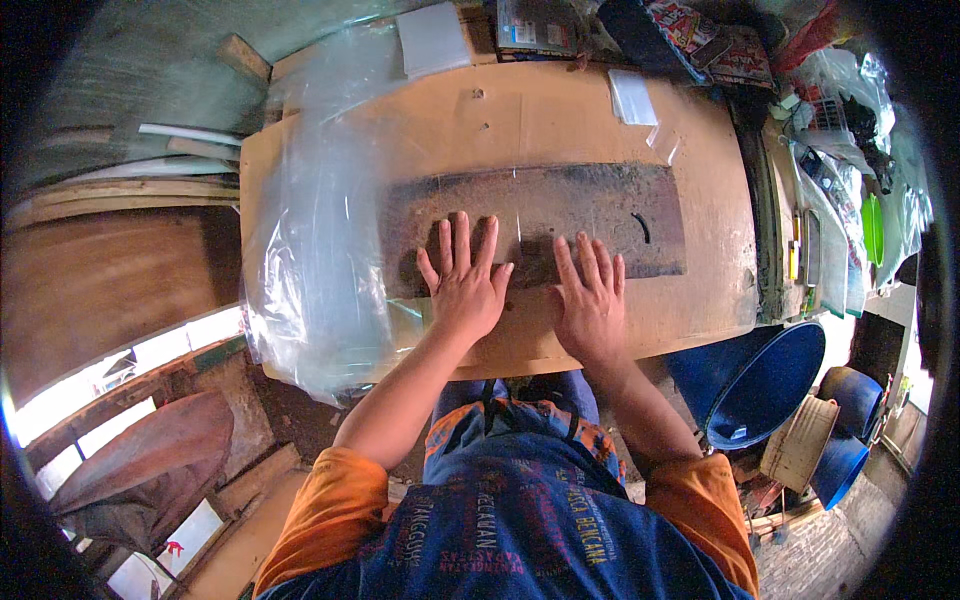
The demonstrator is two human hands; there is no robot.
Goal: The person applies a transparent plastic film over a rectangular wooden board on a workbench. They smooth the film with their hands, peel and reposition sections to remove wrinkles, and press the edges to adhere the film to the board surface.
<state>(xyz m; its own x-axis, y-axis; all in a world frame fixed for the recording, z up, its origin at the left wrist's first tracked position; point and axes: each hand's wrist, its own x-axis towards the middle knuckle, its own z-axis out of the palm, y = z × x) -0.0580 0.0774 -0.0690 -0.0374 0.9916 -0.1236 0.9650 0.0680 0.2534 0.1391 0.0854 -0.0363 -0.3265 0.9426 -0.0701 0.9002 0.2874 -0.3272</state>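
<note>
A dark, worn rectangular panel point(590, 190) lies across the middle of a tan wooden table point(580, 110). My left hand point(466, 290) is spread over the panel's near edge, palm down, fingers pointing away from me. To its right, my right hand point(588, 305) is also palm down with its fingers stretched out. Neither hand grips anything; whether the palms touch the surface I cannot tell. Wrinkled clear plastic sheeting point(320, 250) covers the table's left end, hangs over its near edge, and reaches close to my left hand. A short curved black strip or mark point(642, 228) shows on the panel's right part.
At the table's far edge are a white sheet point(434, 40) and a stack of small clear bags point(631, 98). Plastic bags and a green item point(872, 228) crowd the right side. A blue drum point(765, 385) stands at the near right, boards point(120, 200) at the left.
</note>
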